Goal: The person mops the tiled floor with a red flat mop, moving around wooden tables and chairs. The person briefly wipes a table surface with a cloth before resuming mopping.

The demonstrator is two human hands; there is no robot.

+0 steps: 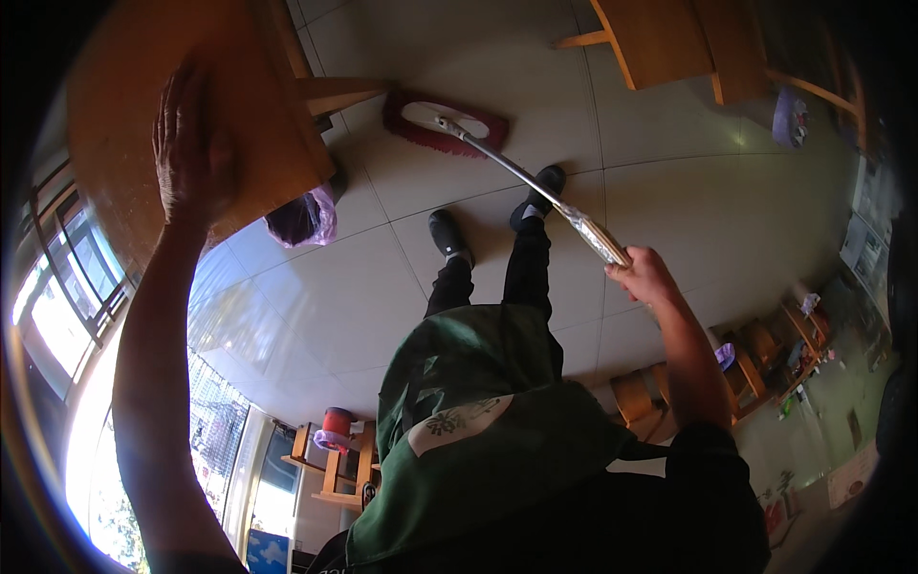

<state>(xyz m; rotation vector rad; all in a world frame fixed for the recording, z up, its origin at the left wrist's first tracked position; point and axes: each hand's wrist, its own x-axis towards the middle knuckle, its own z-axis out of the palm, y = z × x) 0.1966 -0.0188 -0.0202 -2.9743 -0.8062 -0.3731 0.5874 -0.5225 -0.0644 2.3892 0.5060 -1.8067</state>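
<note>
My right hand [645, 276] grips the upper end of a dust mop's handle [527, 176], whose grip part is wrapped in clear plastic or tape. The handle slants away to the flat mop head [446, 123], which has a dark red fringe and a pale centre. That head lies on the tiled floor close to a wooden leg [344, 90] at the left. My left hand [188, 143] rests flat, fingers extended, over the top of a brown wooden table [265, 122]. It holds nothing that I can see.
Beside the table stands a dark bin with a pinkish liner [323, 215]. Wooden furniture [663, 43] is at the upper right, near a lilac-lined bin [789, 118]. Wooden chairs [631, 398] line the lower right. A red bin [337, 423] stands at the lower left by bright windows.
</note>
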